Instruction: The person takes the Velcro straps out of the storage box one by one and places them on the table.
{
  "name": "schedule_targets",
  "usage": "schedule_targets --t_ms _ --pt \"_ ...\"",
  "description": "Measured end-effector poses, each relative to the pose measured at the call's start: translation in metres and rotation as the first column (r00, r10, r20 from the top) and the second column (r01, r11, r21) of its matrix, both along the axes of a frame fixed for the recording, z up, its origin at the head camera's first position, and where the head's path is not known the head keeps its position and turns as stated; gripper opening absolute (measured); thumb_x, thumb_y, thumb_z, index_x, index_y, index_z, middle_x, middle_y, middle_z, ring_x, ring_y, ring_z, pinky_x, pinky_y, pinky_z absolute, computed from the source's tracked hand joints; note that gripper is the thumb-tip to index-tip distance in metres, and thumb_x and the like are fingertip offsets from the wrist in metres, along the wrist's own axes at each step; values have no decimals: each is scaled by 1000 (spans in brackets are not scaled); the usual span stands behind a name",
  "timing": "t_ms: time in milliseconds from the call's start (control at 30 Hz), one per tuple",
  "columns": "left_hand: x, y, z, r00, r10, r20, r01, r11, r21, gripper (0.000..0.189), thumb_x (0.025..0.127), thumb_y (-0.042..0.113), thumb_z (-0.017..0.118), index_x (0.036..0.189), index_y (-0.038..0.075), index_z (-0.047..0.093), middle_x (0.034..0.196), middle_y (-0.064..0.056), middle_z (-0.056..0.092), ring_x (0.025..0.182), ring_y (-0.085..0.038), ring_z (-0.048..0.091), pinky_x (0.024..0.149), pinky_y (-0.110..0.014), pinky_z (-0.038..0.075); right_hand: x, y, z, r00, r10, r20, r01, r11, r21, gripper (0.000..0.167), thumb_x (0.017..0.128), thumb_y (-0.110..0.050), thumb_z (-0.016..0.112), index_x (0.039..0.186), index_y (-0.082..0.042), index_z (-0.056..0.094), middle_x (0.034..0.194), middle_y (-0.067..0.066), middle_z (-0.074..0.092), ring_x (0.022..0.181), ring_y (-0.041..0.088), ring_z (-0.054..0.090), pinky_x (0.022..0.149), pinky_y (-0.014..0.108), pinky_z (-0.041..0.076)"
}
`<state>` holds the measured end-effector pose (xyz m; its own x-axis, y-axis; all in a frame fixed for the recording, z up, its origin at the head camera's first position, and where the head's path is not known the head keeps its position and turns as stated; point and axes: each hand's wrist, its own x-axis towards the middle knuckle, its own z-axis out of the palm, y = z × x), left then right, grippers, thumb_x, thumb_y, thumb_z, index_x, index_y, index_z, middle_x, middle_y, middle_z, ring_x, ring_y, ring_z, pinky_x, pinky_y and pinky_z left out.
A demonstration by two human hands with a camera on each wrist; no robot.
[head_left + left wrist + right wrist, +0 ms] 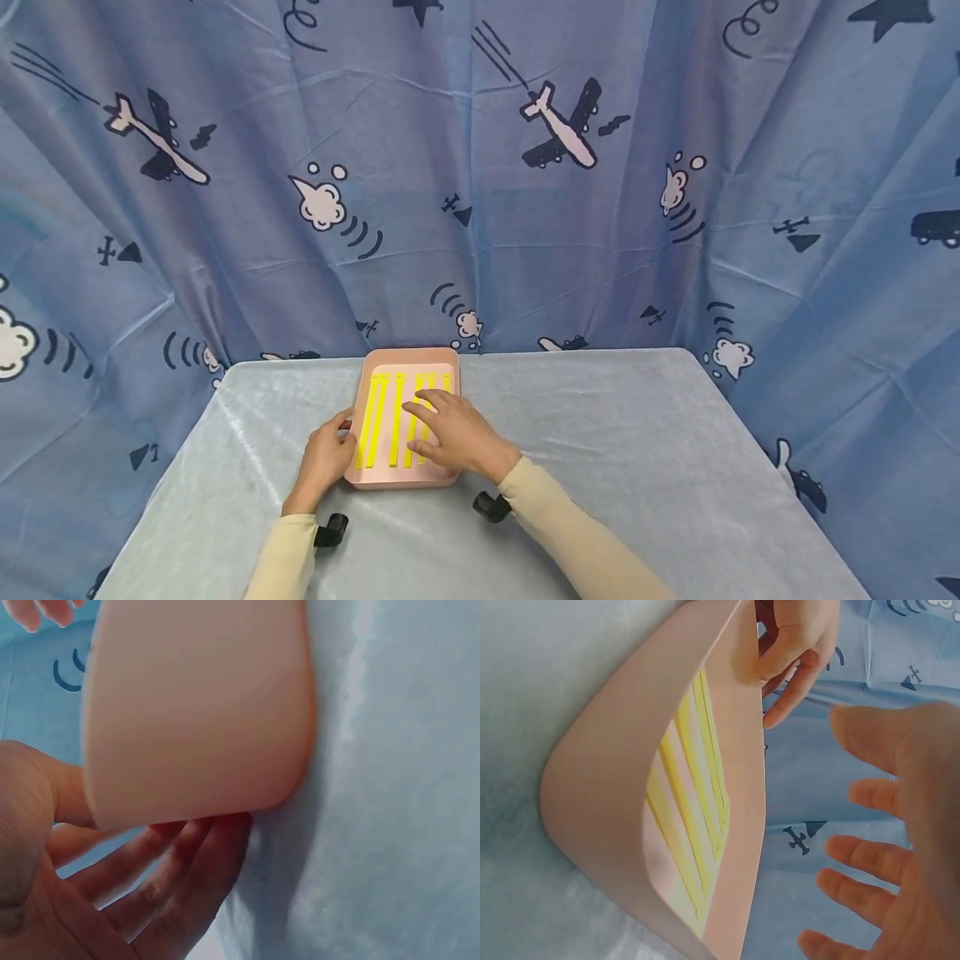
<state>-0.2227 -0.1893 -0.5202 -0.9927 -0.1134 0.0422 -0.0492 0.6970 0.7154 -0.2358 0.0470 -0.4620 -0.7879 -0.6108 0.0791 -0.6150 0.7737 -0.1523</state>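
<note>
Pink, shallow, round-cornered rectangular tray (401, 482) sits on the pale grey cloth-covered table (600, 450), left of centre, near the far edge. Inside: several thin, flat yellow strips (397, 421), roughly parallel, running lengthwise; count uncertain, some covered.

Left hand (327, 454): holds tray by its left side, thumb at the rim, fingers against the outer wall. Right hand (457, 433): wide, fingers spread, holding nothing, hovering over the tray's right half and hiding parts of the strips. Right wrist view shows it apart from the tray.

Cream sleeves (573, 533) on both arms, black device (492, 507) at each wrist. Blue curtain (420, 100) behind, printed with airplanes and clouds.
</note>
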Motion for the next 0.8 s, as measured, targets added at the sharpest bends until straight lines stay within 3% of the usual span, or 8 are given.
schedule_targets --t_ms 133,367,533,733,800 --pt "1 -2 -1 1000 -7 18 6 1000 27 47 96 8 48 143 3 50 124 -26 64 94 -30 69 69 -33 50 2 -3 2 1000 0 2 0 1000 14 59 94 -49 60 147 -28 46 153 1 43 143 22 38 117 46 31" --pt "-1 -3 -1 1000 -5 21 4 1000 29 47 97 8 47 143 3 50 124 -27 63 99 -33 69 72 -37 53 2 -5 8 1000 -5 -23 5 1000 6 60 93 -48 62 147 -29 46 151 0 45 141 21 41 116 44 32" --pt "-4 -1 2 1000 -4 18 3 1000 15 48 94 6 46 142 1 49 123 -28 63 91 -28 69 70 -35 52 0 -10 14 998 34 -48 -35 999 -17 57 94 -43 63 146 -28 47 149 1 47 138 21 45 113 43 37" --pt "-1 -1 2 1000 5 27 -5 1000 16 49 93 5 47 142 0 50 123 -29 63 99 -34 69 72 -37 53 -2 -20 14 993 73 -97 -75 997 -19 56 93 -40 65 144 -25 49 147 2 49 135 20 48 110 41 41" --pt "0 -2 2 999 7 35 -7 1000 20 49 93 5 47 142 0 50 124 -29 62 89 -32 69 66 -34 52 -2 -22 14 993 71 -95 -73 997 -17 57 93 -41 66 145 -25 49 147 1 49 134 20 48 110 41 41"
